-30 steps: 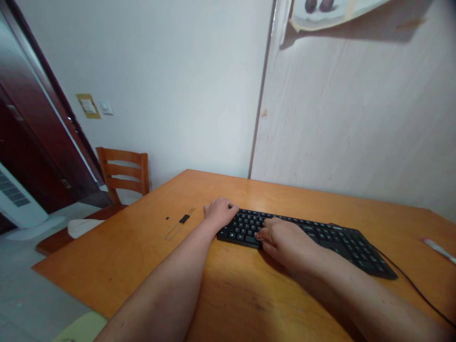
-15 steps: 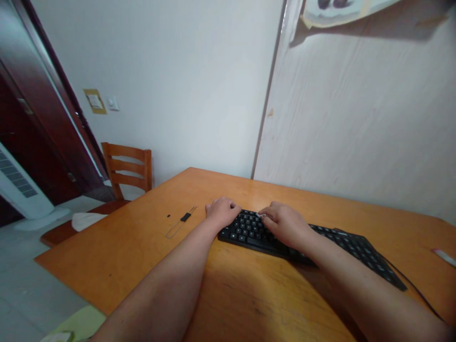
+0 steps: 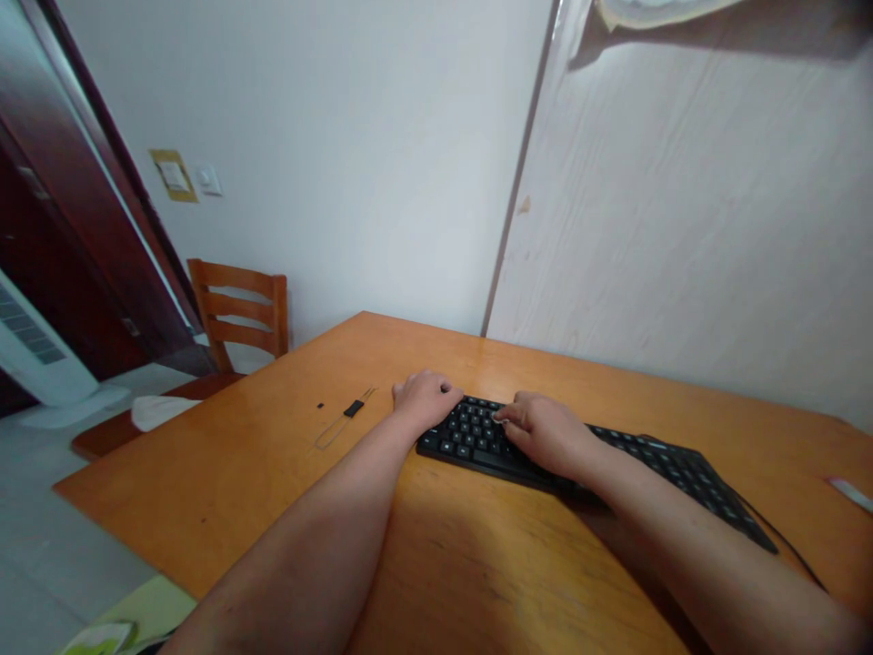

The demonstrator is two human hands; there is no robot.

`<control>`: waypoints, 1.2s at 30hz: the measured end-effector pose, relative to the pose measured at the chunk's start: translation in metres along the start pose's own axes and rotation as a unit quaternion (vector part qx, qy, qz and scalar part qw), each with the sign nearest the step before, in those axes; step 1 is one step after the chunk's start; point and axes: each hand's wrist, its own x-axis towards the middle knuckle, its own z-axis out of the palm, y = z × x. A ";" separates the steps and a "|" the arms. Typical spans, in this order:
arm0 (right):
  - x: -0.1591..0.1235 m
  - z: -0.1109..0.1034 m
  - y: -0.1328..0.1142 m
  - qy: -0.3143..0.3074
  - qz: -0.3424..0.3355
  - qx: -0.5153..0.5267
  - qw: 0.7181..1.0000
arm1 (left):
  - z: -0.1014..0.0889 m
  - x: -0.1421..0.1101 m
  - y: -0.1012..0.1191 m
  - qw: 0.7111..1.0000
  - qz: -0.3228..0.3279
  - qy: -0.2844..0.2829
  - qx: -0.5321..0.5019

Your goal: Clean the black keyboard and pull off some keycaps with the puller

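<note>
A black keyboard (image 3: 484, 458) lies at a slant on the wooden table (image 3: 450, 564). My left hand (image 3: 426, 400) grips its left end, thumb on the upper edge and fingers at the far side. Over the keys, my right hand (image 3: 542, 428) pinches a small crumpled white piece, like tissue or cloth, against the upper left rows. Most of that white piece is hidden by my fingers. To the left of my left hand lies a wire keycap puller (image 3: 353, 408) with a black grip, and near it a small black keycap (image 3: 320, 406).
The keyboard's cable (image 3: 784, 543) runs off to the right. A white object (image 3: 851, 492) with a pink end lies at the right side of the table. Beyond the table's left edge stands a wooden chair (image 3: 242, 305). A wall (image 3: 382, 182) borders the far edge.
My right hand has shifted slightly toward me over the keys. My left hand keeps its place on the keyboard. The camera view has tilted down a little.
</note>
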 end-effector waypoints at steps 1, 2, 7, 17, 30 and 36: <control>-0.005 -0.001 0.000 -0.002 -0.008 0.006 1.000 | 0.000 0.000 0.000 1.000 -0.001 0.000 -0.001; -0.010 -0.001 0.000 -0.003 -0.017 0.012 1.000 | 0.000 0.000 0.000 1.000 -0.001 0.000 -0.002; -0.030 -0.003 -0.004 -0.011 -0.045 0.019 0.999 | 0.000 0.000 0.000 1.000 0.003 0.000 -0.003; -0.036 -0.014 0.022 -0.038 -0.088 0.127 0.987 | -0.005 0.000 0.001 1.000 0.007 -0.006 0.001; -0.030 -0.009 0.028 -0.010 -0.015 0.046 0.999 | -0.002 0.002 -0.004 1.000 0.015 -0.002 -0.011; -0.032 -0.013 0.038 0.015 -0.017 0.229 0.973 | -0.004 0.002 -0.005 0.999 0.021 0.011 -0.049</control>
